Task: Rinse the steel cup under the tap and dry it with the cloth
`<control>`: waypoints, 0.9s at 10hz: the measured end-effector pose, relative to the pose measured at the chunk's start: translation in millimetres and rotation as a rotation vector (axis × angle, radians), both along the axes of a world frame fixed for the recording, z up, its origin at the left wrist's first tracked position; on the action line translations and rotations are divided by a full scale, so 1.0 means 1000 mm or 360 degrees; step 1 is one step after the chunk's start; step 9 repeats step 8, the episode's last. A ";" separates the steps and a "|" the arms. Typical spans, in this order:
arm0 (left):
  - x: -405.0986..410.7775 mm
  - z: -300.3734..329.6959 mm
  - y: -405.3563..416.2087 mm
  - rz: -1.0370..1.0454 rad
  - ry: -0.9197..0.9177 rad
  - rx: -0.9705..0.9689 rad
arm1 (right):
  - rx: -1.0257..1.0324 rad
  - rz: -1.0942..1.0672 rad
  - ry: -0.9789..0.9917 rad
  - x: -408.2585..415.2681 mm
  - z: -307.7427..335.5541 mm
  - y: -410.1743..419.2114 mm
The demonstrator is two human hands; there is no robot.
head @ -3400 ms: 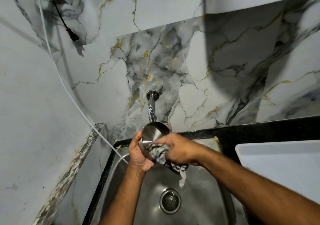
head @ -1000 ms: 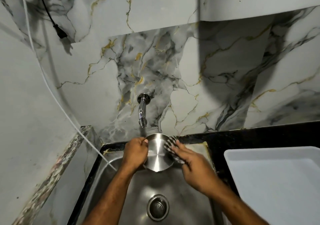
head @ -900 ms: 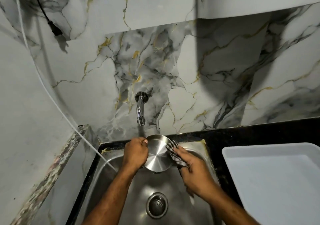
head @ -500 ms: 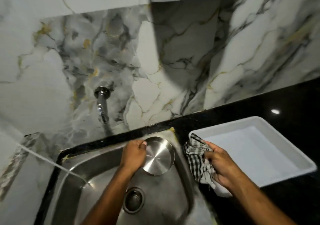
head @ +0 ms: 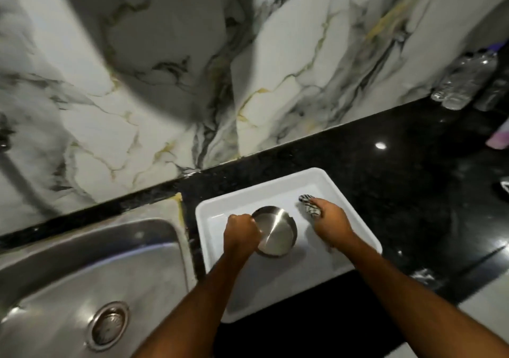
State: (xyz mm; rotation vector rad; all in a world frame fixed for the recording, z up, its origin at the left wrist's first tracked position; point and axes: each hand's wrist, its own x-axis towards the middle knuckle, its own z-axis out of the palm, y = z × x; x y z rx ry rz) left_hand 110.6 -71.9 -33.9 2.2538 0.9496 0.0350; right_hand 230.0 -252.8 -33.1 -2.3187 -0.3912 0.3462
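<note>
One shiny steel cup (head: 276, 231), upside down, tray-side.

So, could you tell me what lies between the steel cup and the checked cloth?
Only bare white tray floor separates the round steel cup from the checked cloth, per the head view.

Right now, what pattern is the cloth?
Dark-and-white stripes or checks on the cloth, bunched in the right hand; head view.

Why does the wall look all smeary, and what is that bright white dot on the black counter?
Head view: the marble wall is smeared by motion blur, since the camera is swinging; the dot is glare from a light on the glossy counter; the cup and sink shine too; the bottles at the far right are blurred and bent by the wide lens.
</note>
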 end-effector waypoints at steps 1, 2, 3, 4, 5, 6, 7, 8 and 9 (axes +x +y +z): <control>0.009 -0.025 -0.014 0.0089 0.0112 -0.0062 | -0.0448 0.0362 -0.0207 0.023 -0.034 -0.009; 0.002 -0.044 -0.014 0.0225 0.0164 -0.0123 | -0.0908 0.0734 -0.0380 0.028 -0.061 -0.014; -0.005 -0.053 -0.007 0.0296 0.0148 -0.0102 | -0.1091 0.0813 -0.0325 0.018 -0.077 -0.012; -0.010 -0.051 -0.002 0.0328 0.0163 -0.0099 | -0.1168 0.0797 -0.0214 0.009 -0.075 -0.007; -0.016 -0.044 0.002 0.0262 0.0190 -0.0092 | -0.1276 0.0754 -0.0155 0.002 -0.054 0.002; -0.030 -0.015 0.011 0.0131 0.0112 0.0040 | -0.1042 0.0629 -0.0306 -0.015 -0.016 0.027; -0.054 0.029 0.039 0.0048 -0.0115 0.0493 | -0.0507 0.0641 -0.0586 -0.055 0.028 0.080; -0.090 0.081 0.084 0.0072 -0.0455 0.0975 | -0.0079 0.0856 -0.0919 -0.104 0.081 0.148; -0.090 0.081 0.084 0.0072 -0.0455 0.0975 | -0.0079 0.0856 -0.0919 -0.104 0.081 0.148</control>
